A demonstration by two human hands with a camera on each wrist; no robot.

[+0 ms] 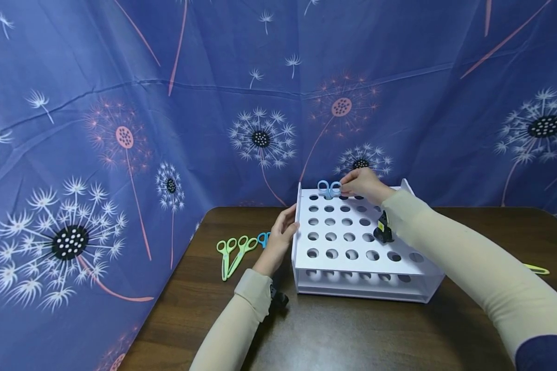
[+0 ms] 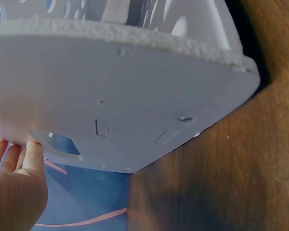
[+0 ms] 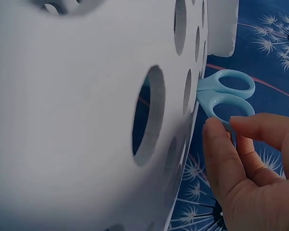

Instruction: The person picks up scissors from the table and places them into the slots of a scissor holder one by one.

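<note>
A white rack (image 1: 339,242) with rows of round holes stands on the table. Light blue scissors (image 1: 325,186) stand handles-up in a back-row hole, their blades hidden below the top panel. My right hand (image 1: 364,185) pinches one of their handle loops between thumb and finger; the right wrist view shows this grip on the scissors (image 3: 233,77) up close. At the rack's left side panel (image 2: 149,91), my left hand (image 1: 280,239) rests with its fingertips against the outer face, beside a cut-out slot.
Two green scissors (image 1: 225,252) lie left of the rack on the brown table (image 1: 353,330). Blue scissors (image 1: 262,238) are partly hidden behind my left hand. A yellow-green piece (image 1: 537,269) shows past my right sleeve. A blue dandelion-print cloth (image 1: 204,129) hangs behind the table.
</note>
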